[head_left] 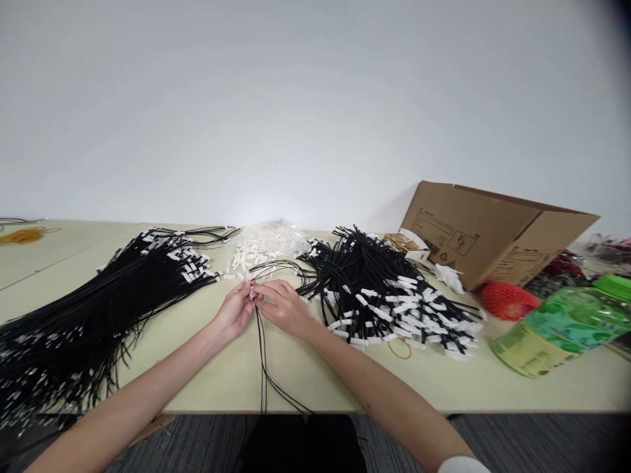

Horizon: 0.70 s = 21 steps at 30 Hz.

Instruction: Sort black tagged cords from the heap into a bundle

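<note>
My left hand (235, 310) and my right hand (282, 306) meet at the middle of the pale table (207, 368), fingers pinched together on the top end of a black cord (262, 358) with a small white clip at my fingertips. The cord hangs down over the table's front edge. A loose heap of white clips (261, 246) lies just beyond my hands. To the left spreads a big bundle of black cords with white clips (89, 309). On the right lies a second pile of black cords with white tags (384, 295).
A tipped cardboard box (488, 233) lies at the back right. Beside it are a red net bag (507, 300) and a green plastic jar (562, 328) on its side. A rubber band (399, 349) lies near the right pile. Yellow bands (22, 235) sit far left.
</note>
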Available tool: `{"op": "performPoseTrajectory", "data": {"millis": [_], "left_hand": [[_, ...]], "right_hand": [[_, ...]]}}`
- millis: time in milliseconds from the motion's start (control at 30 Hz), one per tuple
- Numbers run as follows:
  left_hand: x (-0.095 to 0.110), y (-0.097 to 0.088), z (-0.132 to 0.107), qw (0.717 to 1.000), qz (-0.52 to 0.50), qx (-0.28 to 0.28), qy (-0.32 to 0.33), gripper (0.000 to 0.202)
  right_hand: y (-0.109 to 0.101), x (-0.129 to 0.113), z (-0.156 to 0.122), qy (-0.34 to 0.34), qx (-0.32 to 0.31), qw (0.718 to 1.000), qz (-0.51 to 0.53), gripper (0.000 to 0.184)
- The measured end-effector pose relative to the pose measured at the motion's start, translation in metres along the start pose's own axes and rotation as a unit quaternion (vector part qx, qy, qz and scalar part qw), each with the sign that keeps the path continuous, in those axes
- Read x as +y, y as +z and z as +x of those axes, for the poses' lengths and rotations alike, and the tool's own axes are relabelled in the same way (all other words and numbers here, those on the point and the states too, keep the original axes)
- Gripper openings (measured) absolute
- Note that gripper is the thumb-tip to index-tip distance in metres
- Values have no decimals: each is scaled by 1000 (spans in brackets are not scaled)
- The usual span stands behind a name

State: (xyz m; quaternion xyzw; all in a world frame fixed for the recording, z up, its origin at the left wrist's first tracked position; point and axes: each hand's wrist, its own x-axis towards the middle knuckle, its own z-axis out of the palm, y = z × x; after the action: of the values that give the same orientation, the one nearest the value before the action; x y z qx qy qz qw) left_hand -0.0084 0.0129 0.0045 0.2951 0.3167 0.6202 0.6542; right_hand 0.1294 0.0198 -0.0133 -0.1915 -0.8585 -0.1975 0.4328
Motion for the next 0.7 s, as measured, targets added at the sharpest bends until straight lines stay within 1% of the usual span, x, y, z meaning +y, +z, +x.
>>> {"op": "performPoseTrajectory", "data": {"millis": [200, 267, 333, 433, 567, 700], "left_hand": [[-6, 1, 2, 999, -29, 29, 6, 17], [-5, 1, 2, 999, -31, 30, 4, 18], [-4, 2, 2, 999, -30, 26, 2, 17], [-3, 1, 1, 1000, -27, 3, 4, 14], [-2, 1, 0, 999, -2, -28, 17, 10], [-2, 2, -1, 999, 21, -29, 22, 9]], "right_hand": [[2, 0, -2, -37, -5, 998, -46, 18], [2, -1, -1, -41, -4, 998, -54, 18], [1, -2, 0, -29, 4, 998, -52, 19], [0, -4, 1, -4, 15, 999, -36, 19], [-2, -4, 1, 12, 11, 1000, -6, 18], [-3, -3, 1, 25, 1, 999, 46, 18]]}}
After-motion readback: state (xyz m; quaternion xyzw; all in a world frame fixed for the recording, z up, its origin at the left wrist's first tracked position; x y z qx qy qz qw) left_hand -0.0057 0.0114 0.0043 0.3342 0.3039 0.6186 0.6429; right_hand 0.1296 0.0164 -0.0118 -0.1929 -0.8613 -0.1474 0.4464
